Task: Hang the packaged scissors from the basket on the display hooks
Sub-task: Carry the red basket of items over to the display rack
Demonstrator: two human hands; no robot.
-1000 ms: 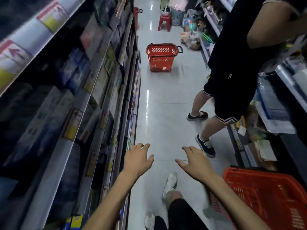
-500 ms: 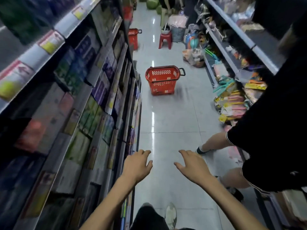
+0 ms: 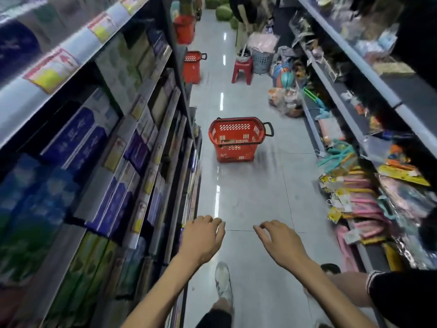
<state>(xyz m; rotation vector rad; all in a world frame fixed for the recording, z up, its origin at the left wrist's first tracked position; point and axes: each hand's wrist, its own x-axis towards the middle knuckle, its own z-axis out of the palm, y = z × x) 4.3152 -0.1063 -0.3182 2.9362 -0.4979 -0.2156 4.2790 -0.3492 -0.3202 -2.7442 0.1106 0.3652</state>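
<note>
I am looking down the aisle with both hands empty: the left hand (image 3: 201,237) and the right hand (image 3: 281,242) are reaching out in front of me, fingers loosely curled, holding nothing. The red basket (image 3: 233,155) is standing on the floor (image 3: 248,197) well ahead, nearer the left shelving (image 3: 142,138) than the right side. I am not making out the packaged scissors inside it; the contents are too blurred. I am expecting light, stiff cards with slippery film, so I am planning to pinch each by its top edge, beside the hang hole.
</note>
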